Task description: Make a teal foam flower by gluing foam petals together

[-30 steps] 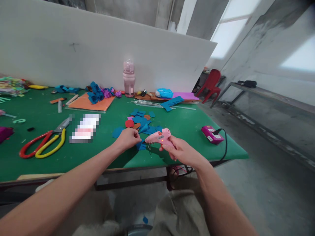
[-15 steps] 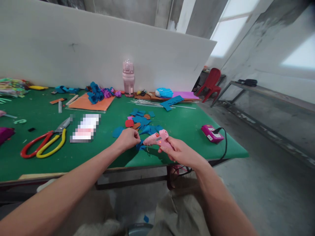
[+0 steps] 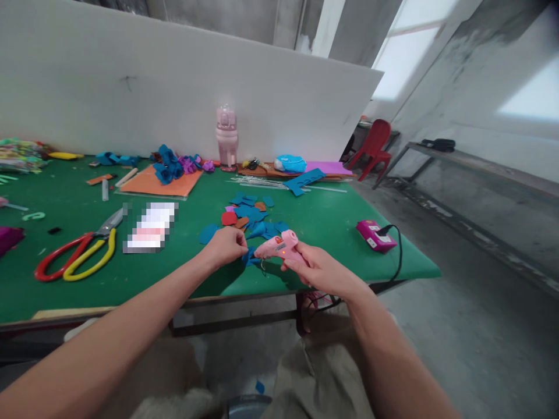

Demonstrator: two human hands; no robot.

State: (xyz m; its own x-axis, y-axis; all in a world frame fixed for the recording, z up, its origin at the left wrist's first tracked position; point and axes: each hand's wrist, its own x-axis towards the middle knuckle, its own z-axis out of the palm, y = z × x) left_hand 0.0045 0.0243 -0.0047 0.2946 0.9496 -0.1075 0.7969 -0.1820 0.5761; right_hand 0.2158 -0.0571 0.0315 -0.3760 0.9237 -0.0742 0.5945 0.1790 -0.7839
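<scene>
My right hand (image 3: 315, 270) grips a pink glue gun (image 3: 278, 247) above the near edge of the green table (image 3: 332, 218), its nozzle pointing left. A small red light glows on the gun's side. My left hand (image 3: 226, 247) is closed in a pinch on a small blue foam piece (image 3: 248, 256), which sits right at the gun's nozzle. Just beyond my hands lies a scatter of cut foam shapes (image 3: 248, 215), mostly blue with some red and orange.
Large red and yellow scissors (image 3: 78, 252) lie at the left. A pink power strip (image 3: 376, 235) with a black cable sits at the right edge. Farther back stand a pink bottle (image 3: 227, 137), an orange sheet (image 3: 161, 183) with blue and purple foam rolls, and a white board.
The glue gun and my right hand have shifted slightly left and down, bringing the nozzle against the blue piece in my left hand. Nothing else has moved.
</scene>
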